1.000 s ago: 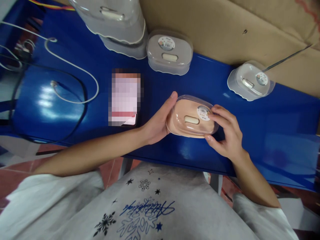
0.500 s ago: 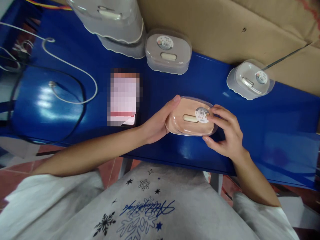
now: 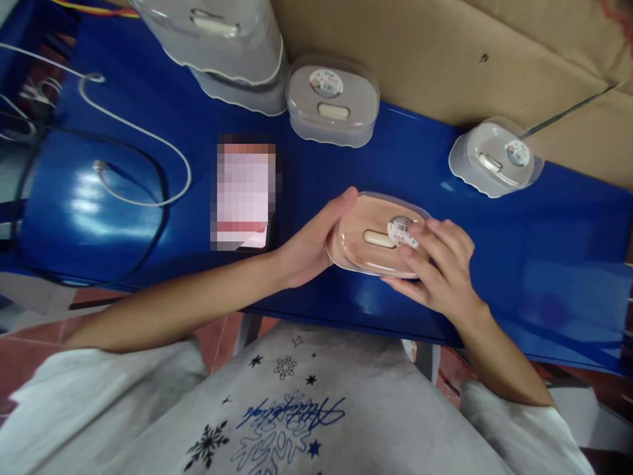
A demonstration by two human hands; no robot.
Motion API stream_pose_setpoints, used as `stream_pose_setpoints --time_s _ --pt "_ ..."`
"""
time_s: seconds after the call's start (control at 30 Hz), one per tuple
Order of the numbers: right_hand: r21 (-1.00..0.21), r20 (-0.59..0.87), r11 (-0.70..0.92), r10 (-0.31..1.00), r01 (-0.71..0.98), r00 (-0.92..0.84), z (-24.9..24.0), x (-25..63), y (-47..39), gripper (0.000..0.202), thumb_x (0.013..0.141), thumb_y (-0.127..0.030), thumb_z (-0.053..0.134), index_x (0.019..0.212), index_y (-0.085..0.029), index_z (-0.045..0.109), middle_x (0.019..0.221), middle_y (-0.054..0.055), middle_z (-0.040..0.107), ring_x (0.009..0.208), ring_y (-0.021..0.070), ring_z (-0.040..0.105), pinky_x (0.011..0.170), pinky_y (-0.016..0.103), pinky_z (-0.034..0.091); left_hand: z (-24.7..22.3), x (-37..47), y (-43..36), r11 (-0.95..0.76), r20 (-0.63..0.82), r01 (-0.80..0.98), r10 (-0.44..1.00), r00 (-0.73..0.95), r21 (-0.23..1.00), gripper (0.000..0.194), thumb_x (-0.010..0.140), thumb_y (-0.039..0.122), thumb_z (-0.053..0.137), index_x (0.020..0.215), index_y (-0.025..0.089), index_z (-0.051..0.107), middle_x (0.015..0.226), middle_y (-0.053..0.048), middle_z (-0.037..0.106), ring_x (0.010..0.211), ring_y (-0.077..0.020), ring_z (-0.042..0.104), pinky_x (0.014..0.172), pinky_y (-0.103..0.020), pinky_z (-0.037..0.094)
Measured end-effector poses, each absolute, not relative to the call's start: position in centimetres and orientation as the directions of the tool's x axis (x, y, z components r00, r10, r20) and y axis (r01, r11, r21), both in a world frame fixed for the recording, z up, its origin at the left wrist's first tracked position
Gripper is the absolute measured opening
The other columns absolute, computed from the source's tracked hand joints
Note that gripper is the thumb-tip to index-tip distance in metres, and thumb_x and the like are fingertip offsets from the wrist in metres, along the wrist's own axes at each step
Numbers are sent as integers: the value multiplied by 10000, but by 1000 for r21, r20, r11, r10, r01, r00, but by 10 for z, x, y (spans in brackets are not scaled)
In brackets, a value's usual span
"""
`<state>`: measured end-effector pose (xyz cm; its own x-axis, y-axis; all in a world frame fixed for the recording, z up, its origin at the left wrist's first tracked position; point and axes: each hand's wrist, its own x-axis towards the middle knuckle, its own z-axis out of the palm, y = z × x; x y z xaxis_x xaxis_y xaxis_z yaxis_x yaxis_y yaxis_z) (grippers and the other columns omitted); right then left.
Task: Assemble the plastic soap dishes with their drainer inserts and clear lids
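Observation:
Above the blue table (image 3: 405, 165) I hold a small peach-coloured lidded box (image 3: 366, 214) with a clear cover and a cream handle piece (image 3: 380, 238) on top. My left hand (image 3: 314, 241) grips its left end, thumb on the upper edge and the other fingers hidden beneath. My right hand (image 3: 442, 270) is around the right end, fingertips over the round white label (image 3: 401, 231) and thumb along the near edge. The label is partly covered by those fingers.
A grey lidded box (image 3: 333, 99) and a smaller one (image 3: 494, 155) stand toward the back. Larger stacked boxes (image 3: 222, 53) are at the upper left. A phone-like device (image 3: 242, 198), its screen blurred, lies left, near a white cable (image 3: 185, 158). Brown cardboard (image 3: 420, 59) lines the back edge.
My right hand has slid left and inward over the box, its fingers now reaching across the label. The box has tilted slightly, its right end lower. My left hand stays nearly in place.

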<state>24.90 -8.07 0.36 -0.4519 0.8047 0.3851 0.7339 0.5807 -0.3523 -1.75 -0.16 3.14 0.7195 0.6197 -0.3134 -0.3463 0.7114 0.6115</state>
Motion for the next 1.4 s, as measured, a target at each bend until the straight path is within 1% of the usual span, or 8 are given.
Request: stream_pose_setpoints --time_s 0.2,0.47,0.6,0.9,1.03,1.17,1.3,1.4 --pt "-356 405 577 804 735 -435 8 257 -68 796 859 -550 943 1577 -479 608 1594 25 709 1466 439 680 1242 782 534 26 -21 0 780 -378 -298 550 745 550 846 1086 853 352 1407 195 776 1266 -108 856 1314 -356 756 975 -416 651" --pt "-450 304 438 895 779 -327 11 283 8 717 916 -559 872 1573 -406 629 1696 41 619 1639 439 494 1408 769 276 23 -22 1 821 -463 -263 517 720 507 845 1098 772 385 1686 177 499 1387 -204 807 1121 -317 813 931 -411 621" --pt "-442 317 459 884 771 -344 3 285 45 695 957 -546 816 1600 -417 586 1735 27 572 1671 420 447 1438 745 198 19 -23 0 817 -461 -239 509 727 525 765 1104 701 439 1626 155 561 1385 -213 802 1072 -301 807 892 -397 611" --pt "-402 269 412 907 818 -324 14 277 52 672 992 -461 758 1621 -394 528 1770 63 515 1682 429 417 1412 782 174 17 -25 -4 803 -437 -225 509 742 552 647 1031 696 597 1386 172 731 1253 -169 821 979 -258 765 815 -355 571" --pt "-265 337 376 899 888 -280 26 304 34 720 1019 -535 725 1668 -323 498 1773 151 503 1673 419 424 1393 674 252 14 -24 -4 807 -441 -220 502 744 548 621 995 690 663 1308 162 757 1181 -149 817 945 -240 748 794 -342 564" --pt "-44 408 262 886 964 -222 25 360 20 848 998 -685 655 1684 -229 454 1719 218 516 1631 442 462 1304 717 341 11 -24 -3 801 -427 -231 510 747 553 597 976 661 718 1279 149 761 1146 -123 813 944 -232 749 792 -340 572" --pt "-22 293 44 956 999 -36 21 402 14 1055 880 -841 670 1711 -258 384 1818 222 360 1705 463 317 1301 747 301 9 -25 -2 797 -410 -244 515 753 553 583 991 663 716 1259 148 768 1116 -103 811 935 -221 755 784 -333 579" --pt "-46 172 -52 983 998 59 21 409 14 1119 848 -850 700 1732 -257 353 1845 248 299 1722 475 283 1281 778 306 8 -25 -2 791 -396 -255 521 756 556 554 1009 640 702 1252 148 770 1109 -99 810 935 -219 761 784 -333 583"
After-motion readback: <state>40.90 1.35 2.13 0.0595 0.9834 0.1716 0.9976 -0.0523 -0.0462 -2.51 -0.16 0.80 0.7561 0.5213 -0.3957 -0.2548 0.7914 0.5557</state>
